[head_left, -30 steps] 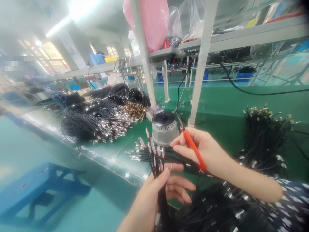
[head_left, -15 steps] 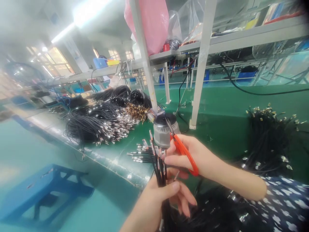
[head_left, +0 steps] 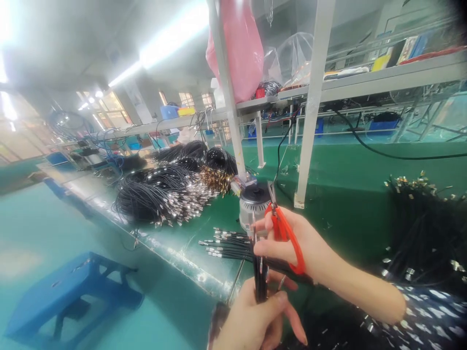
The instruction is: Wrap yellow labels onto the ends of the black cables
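Observation:
My left hand (head_left: 260,311) is closed around a small bunch of black cables (head_left: 260,282) held upright, their metal ends pointing up. In my right hand (head_left: 292,243) are red-handled scissors (head_left: 288,238), with the blades pointing up and slightly apart. The right thumb and fingertips also touch the upper ends of the bunch. Behind the hands, more black cables (head_left: 228,243) with silver tips lie flat on the green bench mat (head_left: 350,194). A grey, round, black-topped device (head_left: 253,206) stands just beyond the scissors.
Large coiled cable bundles (head_left: 164,192) lie at left on the bench. Another cable heap (head_left: 423,228) is at right. White posts (head_left: 310,107) carry a shelf (head_left: 394,78) with a pink bag (head_left: 241,53). A blue stool (head_left: 80,291) stands on the floor.
The view has shifted, so the bench appears lower and further right. My right fingers have come closer over the tops of the held cables, which now stand more tightly together.

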### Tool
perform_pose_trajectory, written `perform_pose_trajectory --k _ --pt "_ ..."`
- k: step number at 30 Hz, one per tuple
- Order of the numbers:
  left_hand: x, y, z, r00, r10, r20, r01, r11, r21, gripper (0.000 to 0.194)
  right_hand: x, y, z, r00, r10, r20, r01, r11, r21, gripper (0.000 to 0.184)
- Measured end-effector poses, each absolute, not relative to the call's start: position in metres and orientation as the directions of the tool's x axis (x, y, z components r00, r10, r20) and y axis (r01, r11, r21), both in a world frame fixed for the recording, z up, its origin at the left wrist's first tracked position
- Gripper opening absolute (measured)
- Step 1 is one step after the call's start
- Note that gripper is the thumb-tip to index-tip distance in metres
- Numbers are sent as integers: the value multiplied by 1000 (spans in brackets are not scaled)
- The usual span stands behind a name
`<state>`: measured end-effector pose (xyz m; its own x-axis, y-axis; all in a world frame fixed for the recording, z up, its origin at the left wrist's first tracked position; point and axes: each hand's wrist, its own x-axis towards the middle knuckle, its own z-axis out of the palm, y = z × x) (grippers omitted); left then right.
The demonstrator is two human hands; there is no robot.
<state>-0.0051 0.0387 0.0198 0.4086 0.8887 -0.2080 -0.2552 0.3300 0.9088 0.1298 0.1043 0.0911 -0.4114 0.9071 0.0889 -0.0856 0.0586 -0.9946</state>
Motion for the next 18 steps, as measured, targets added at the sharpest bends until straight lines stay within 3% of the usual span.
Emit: perform_pose_trajectory --k 9,12,13,15,16,17,18 --pt "-2 40 12 443 872 -207 -251 342 905 35 129 100 92 -521 850 76 -241 -61 -968 50" --pt "-6 39 18 452 870 -198 -260 340 904 33 140 109 92 -527 839 138 -191 41 -981 40" --pt "-9 39 19 426 882 -203 -268 337 903 32 148 116 91 -492 854 171 -122 127 -984 35" --pt "-14 39 19 326 919 -224 -298 324 898 31 172 135 84 -369 907 205 184 287 -940 29" --pt "-17 38 17 269 934 -235 -318 316 894 31 186 145 78 -279 942 188 429 297 -853 26" --pt "-20 38 15 218 944 -246 -342 310 887 32 202 155 71 -182 975 129 691 220 -689 25" --pt "-22 38 13 176 950 -256 -364 305 880 34 217 163 62 -104 991 86 782 135 -608 24"
